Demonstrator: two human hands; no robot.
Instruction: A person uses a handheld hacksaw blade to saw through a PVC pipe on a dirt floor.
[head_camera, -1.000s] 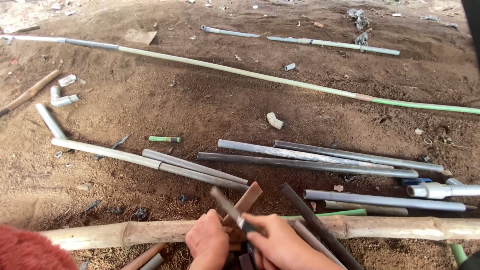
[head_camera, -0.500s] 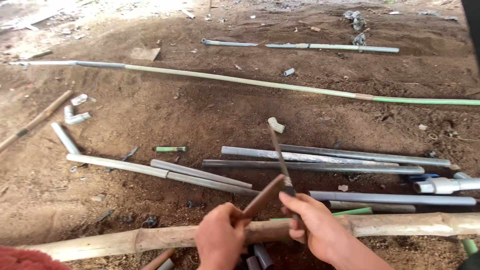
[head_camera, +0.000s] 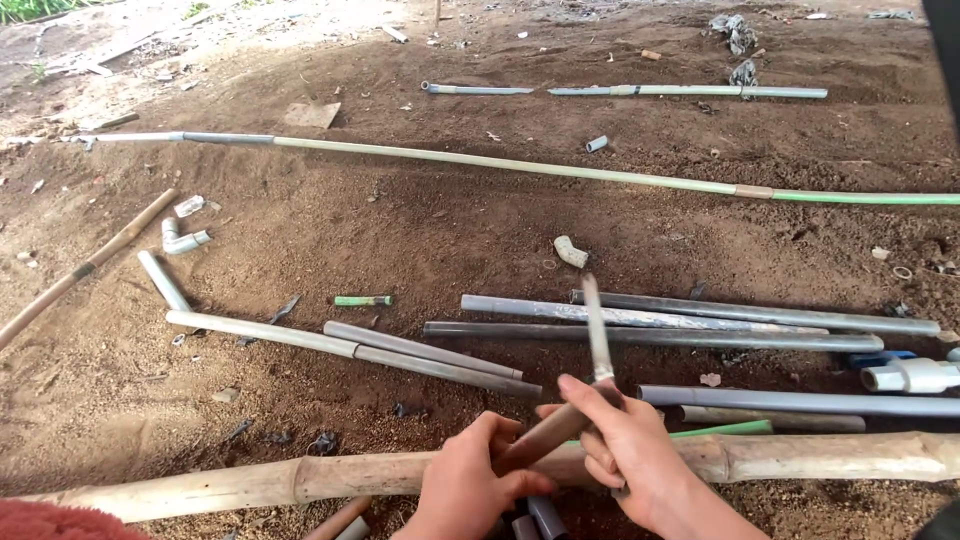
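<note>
My left hand (head_camera: 465, 485) grips the lower end of a short brown pipe piece (head_camera: 548, 430) that slants up to the right. My right hand (head_camera: 632, 452) holds a thin grey blade-like strip (head_camera: 597, 328) standing nearly upright, its lower end meeting the top of the brown piece. Both hands hover just above a thick bamboo pole (head_camera: 850, 455) that lies across the bottom of the view. Short grey pipe ends (head_camera: 540, 515) show below the hands.
Several grey pipes (head_camera: 650, 335) lie on the dirt beyond the hands. A long thin pipe (head_camera: 500, 160) crosses the ground farther off. An elbow fitting (head_camera: 570, 250), a green stub (head_camera: 362, 300) and a white fitting (head_camera: 910, 375) lie around.
My right hand raised the thin strip from lying low to nearly upright. The brown piece in my left hand swung to slant up to the right, against the strip.
</note>
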